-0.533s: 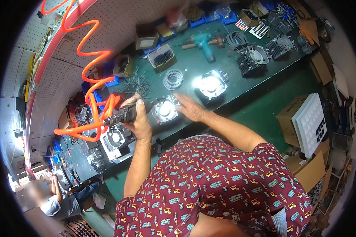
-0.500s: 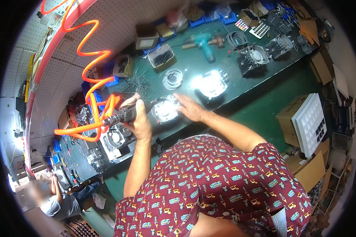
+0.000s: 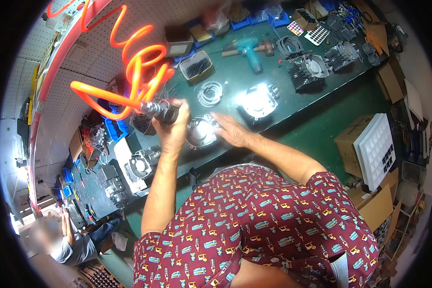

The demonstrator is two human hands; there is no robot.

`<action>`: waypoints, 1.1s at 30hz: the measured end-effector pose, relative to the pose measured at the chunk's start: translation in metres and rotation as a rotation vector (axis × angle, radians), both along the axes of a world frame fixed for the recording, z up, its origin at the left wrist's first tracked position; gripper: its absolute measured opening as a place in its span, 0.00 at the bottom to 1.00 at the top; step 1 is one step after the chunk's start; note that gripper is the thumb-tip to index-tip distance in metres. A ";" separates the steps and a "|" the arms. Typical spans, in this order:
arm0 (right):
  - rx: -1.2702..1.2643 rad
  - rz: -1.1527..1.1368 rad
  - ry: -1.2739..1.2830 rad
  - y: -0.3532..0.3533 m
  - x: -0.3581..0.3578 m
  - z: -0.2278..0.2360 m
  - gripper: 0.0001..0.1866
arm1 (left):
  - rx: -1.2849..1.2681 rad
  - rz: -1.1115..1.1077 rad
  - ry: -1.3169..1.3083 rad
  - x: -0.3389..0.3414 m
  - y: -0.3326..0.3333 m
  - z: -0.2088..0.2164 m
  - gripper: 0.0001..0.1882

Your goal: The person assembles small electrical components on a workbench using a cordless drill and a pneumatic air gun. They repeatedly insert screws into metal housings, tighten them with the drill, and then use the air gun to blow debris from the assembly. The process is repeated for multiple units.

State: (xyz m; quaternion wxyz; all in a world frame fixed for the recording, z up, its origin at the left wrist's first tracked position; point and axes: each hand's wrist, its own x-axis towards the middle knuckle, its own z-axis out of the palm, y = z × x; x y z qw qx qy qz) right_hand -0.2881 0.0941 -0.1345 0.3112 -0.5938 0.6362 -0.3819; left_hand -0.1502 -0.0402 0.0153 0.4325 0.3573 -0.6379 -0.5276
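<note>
My left hand [image 3: 172, 133] is closed around a black air tool [image 3: 167, 113], raised just left of a round metal casting [image 3: 201, 132]. An orange coiled hose [image 3: 138, 72] joins the tool through a metal fitting; the working end is hidden by my hand. My right hand [image 3: 231, 131] grips the casting's right edge, fingertips on its rim. The casting rests on the green bench and glares brightly in the middle, so its details are lost. A second bright casting [image 3: 258, 101] lies to the right, and a set of metal rings [image 3: 210, 94] lies behind.
Along the back stand a box of dark screws [image 3: 197, 68] and a teal power drill [image 3: 248, 55]. Finned cylinders [image 3: 308, 72] sit at the right, another engine part [image 3: 138, 165] at the left. Cartons and a white tray [image 3: 377, 151] stand right of the bench. A seated person [image 3: 65, 242] is at lower left.
My left hand has moved up and slightly right with the air tool, swinging the hose's lower coils rightward. My right hand stays at the casting.
</note>
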 end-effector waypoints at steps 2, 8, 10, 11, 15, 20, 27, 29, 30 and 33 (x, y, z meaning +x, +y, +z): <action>0.001 -0.002 0.004 0.000 0.001 0.001 0.33 | 0.042 -0.029 0.017 -0.002 -0.002 -0.001 0.09; 0.020 -0.014 0.017 -0.001 0.002 0.006 0.33 | 0.046 -0.076 0.038 0.002 -0.006 -0.003 0.08; 0.003 -0.019 0.022 0.001 0.003 0.009 0.33 | -0.020 -0.112 0.062 0.005 -0.008 -0.009 0.08; -0.005 -0.020 0.025 0.001 0.002 0.010 0.33 | -0.052 -0.129 0.074 0.005 -0.008 -0.010 0.09; -0.016 -0.043 0.036 0.002 0.004 0.005 0.34 | -0.012 -0.069 0.152 0.011 0.009 0.005 0.14; -0.025 -0.062 0.056 0.002 0.006 0.002 0.34 | -0.172 0.010 0.154 0.053 0.033 0.009 0.14; 0.002 -0.045 0.044 0.002 0.006 0.005 0.35 | -0.119 0.067 0.215 0.086 0.062 -0.003 0.12; -0.032 -0.047 0.058 0.001 0.006 0.002 0.35 | -0.094 0.099 0.213 0.086 0.065 -0.006 0.12; -0.015 -0.047 0.055 0.002 0.005 0.001 0.35 | -0.089 0.106 0.239 0.085 0.066 -0.008 0.12; 0.009 -0.042 0.044 0.002 0.004 0.004 0.35 | -0.113 0.132 0.244 0.086 0.067 -0.016 0.12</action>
